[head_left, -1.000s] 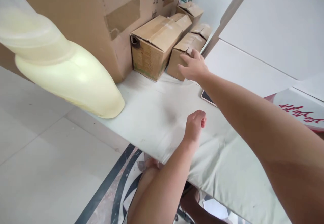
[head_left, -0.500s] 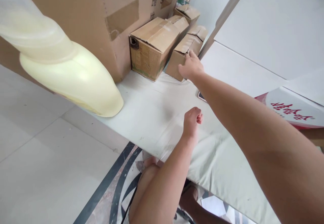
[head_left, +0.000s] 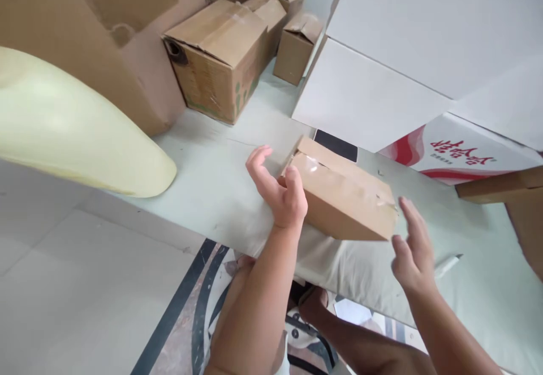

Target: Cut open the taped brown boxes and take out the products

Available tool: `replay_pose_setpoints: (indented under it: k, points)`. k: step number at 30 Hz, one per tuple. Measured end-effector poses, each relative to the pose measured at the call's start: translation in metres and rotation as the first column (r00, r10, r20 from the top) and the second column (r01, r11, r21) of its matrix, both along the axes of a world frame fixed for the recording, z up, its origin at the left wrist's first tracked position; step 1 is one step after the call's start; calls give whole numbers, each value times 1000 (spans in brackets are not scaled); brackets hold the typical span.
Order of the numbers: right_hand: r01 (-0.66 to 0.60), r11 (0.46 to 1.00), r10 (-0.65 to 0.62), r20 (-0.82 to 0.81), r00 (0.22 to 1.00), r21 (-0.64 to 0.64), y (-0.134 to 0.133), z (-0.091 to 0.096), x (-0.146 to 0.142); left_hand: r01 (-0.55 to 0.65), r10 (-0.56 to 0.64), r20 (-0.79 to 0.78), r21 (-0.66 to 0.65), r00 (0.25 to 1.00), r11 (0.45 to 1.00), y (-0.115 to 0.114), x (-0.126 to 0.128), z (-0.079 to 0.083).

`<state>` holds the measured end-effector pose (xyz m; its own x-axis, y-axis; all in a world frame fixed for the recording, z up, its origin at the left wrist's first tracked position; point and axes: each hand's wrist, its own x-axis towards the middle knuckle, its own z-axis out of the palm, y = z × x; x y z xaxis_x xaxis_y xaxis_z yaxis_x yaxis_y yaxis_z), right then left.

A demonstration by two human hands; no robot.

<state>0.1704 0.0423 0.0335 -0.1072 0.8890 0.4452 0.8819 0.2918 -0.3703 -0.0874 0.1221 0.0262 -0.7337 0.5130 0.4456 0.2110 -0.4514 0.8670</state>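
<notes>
A small brown cardboard box (head_left: 345,197) with clear tape along its top lies in front of me on the pale cloth-covered surface (head_left: 212,194). By its left end is my left hand (head_left: 280,191), its fingers curved and apart. The thumb overlaps the box's corner, and I cannot tell whether it touches. Off the box's right end, my right hand (head_left: 413,248) has its fingers spread and nothing between them. A white knife-like tool with a dark tip (head_left: 447,266) rests just right of that hand. Behind the box lies a dark flat phone (head_left: 336,145).
More cardboard boxes (head_left: 216,47) stand at the back beside a large carton (head_left: 139,81). A pale yellow, balloon-like object (head_left: 85,132) juts in from the left. White cartons (head_left: 369,98) and a red-and-white printed carton (head_left: 458,149) line the right back.
The small box has come from the back row to the front. My right hand has moved back with it and now stands apart from it. My left hand has opened from a fist.
</notes>
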Motion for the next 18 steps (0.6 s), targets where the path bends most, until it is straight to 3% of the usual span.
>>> replay_pose_setpoints:
  k: [2, 4, 6, 7, 9, 13, 16, 18]
  points:
    - [322, 939, -327, -27, 945, -119, -32, -18, 40, 176, -175, -50, 11, 983, 984, -1, 2, 1]
    - [572, 785, -578, 48, 814, -238, -58, -36, 75, 341, -344, -62, -47, 937, 939, 1, 4, 2]
    - [685, 642, -684, 147, 715, -345, -77, -51, 101, 495, -504, -42, -135, 862, 858, 5, 8, 4]
    - [700, 599, -693, 186, 697, -389, -83, -56, 111, 562, -574, -27, -167, 818, 810, 7, 11, 4]
    - [696, 575, -675, 231, 700, -430, -91, -62, 123, 663, -677, -5, -199, 736, 722, 9, 20, 5]
    - [724, 580, -690, 246, 680, -373, -86, -55, 134, 797, -807, 66, -219, 587, 562, 9, 39, 7]
    - [728, 553, -724, 199, 660, -405, -79, -44, 144, 913, -921, 154, -261, 359, 313, 7, 51, 9]
    - [709, 550, -749, 116, 653, -442, -78, -39, 150, 933, -956, 158, -305, 247, 191, 7, 60, 11]
